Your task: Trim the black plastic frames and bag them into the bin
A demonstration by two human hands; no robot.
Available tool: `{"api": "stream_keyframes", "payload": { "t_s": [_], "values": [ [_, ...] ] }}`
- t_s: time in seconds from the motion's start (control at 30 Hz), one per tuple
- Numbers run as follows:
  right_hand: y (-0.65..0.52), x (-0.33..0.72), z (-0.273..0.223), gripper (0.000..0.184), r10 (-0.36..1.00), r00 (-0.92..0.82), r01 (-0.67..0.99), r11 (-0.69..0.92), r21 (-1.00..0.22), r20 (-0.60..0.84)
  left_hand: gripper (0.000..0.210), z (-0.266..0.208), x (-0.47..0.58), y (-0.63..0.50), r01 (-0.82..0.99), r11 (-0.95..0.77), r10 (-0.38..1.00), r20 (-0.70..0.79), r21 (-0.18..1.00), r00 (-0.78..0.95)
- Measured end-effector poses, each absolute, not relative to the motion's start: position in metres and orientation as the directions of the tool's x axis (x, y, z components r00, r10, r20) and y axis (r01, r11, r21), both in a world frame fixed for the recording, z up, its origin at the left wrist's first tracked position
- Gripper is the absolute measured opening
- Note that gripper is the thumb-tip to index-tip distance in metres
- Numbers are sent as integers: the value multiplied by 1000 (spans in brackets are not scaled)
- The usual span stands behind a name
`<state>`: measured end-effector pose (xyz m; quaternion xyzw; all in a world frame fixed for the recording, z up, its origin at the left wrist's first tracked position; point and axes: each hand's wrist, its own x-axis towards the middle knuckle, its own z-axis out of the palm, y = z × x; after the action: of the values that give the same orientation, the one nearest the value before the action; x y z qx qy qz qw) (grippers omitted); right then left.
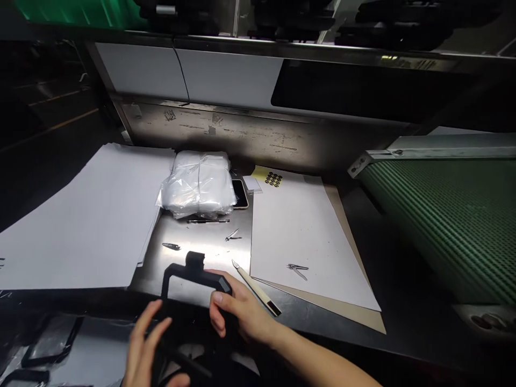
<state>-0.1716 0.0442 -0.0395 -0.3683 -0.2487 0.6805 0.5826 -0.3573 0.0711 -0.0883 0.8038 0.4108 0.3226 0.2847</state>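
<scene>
A black plastic frame (183,270) with a small raised block on its upper edge is tilted in front of me at the bench's near edge. My right hand (237,306) grips its right corner, thumb in front and fingers behind. Beside its left side is my left hand (147,344), fingers spread, fingertips close to the frame; whether they touch it I cannot tell. The frame's lower part is lost in dark shadow. A craft knife (258,289) with a pale handle lies just beyond my right hand. Small nippers (233,235) and a small dark blade-like piece (171,246) lie behind the frame.
White sheets (80,215) are stacked at left, beside bundled clear plastic bags (199,183). A phone (241,194) and pen (208,221) lie near the bags. More nippers (297,270) rest on white board (298,226). A green conveyor belt (443,220) runs at right. Bagged black frames (52,344) sit lower left.
</scene>
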Motion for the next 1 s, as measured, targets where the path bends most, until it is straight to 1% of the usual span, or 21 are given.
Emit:
{"api": "stream_keyframes", "payload": {
  "t_s": [0.03,0.07,0.1,0.17,0.23,0.27,0.33,0.4,0.47,0.53,0.6,0.63,0.7,0.77,0.8,0.87,0.93,0.97,1.0],
  "values": [
    [47,-167,-45,47,974,-89,-617,-217,-756,-207,47,-86,-364,79,544,-382,916,225,747,333],
    [49,-163,-52,45,970,-104,-622,-236,-746,-221,47,-87,-370,86,563,-257,960,141,785,241],
    [52,-158,-60,41,964,-86,-625,-249,-740,-251,46,-90,-375,91,540,-141,981,44,830,189],
    [57,-150,-79,30,946,-1,-616,-257,-745,-325,43,-103,-381,97,432,66,975,-150,899,162],
    [62,-144,-96,24,926,49,-590,-276,-759,-375,46,-120,-381,97,293,229,944,-285,928,167],
    [64,-142,-102,24,918,66,-573,-286,-768,-391,50,-127,-380,96,213,311,924,-348,926,161],
    [67,-141,-108,25,911,92,-530,-297,-794,-402,58,-136,-375,95,64,459,873,-463,886,151],
    [69,-145,-105,26,914,103,-470,-303,-829,-392,62,-138,-367,98,-23,583,804,-572,812,160],
    [73,-152,-97,27,927,67,-385,-317,-867,-368,58,-134,-361,104,-56,673,733,-654,738,188],
    [82,-159,-88,31,943,-11,-262,-323,-909,-332,50,-127,-360,113,-122,736,674,-702,666,230],
    [101,-162,-83,34,956,-66,-98,-290,-952,-285,42,-121,-363,121,-225,758,652,-708,612,272],
    [115,-161,-81,33,965,-57,-3,-255,-967,-255,39,-117,-367,125,-278,765,643,-707,580,294],
    [149,-155,-82,27,985,37,198,-173,-965,-169,37,-108,-375,130,-365,796,599,-719,484,353],
    [188,-145,-84,25,986,157,384,-115,-916,-58,40,-97,-381,131,-402,837,528,-743,372,412],
    [206,-140,-85,27,982,189,458,-99,-883,-11,42,-89,-383,130,-410,858,484,-753,309,447],
    [237,-131,-87,27,976,212,565,-78,-822,53,41,-72,-384,126,-428,895,375,-734,127,566],
    [258,-125,-90,25,976,199,624,-57,-779,87,37,-55,-380,121,-422,900,267,-621,-113,737],
    [264,-123,-91,24,977,189,641,-46,-766,99,36,-48,-377,118,-408,894,249,-555,-184,794],
    [268,-122,-91,24,977,181,651,-35,-758,110,37,-42,-374,116,-401,893,255,-505,-204,825]
  ]
}}
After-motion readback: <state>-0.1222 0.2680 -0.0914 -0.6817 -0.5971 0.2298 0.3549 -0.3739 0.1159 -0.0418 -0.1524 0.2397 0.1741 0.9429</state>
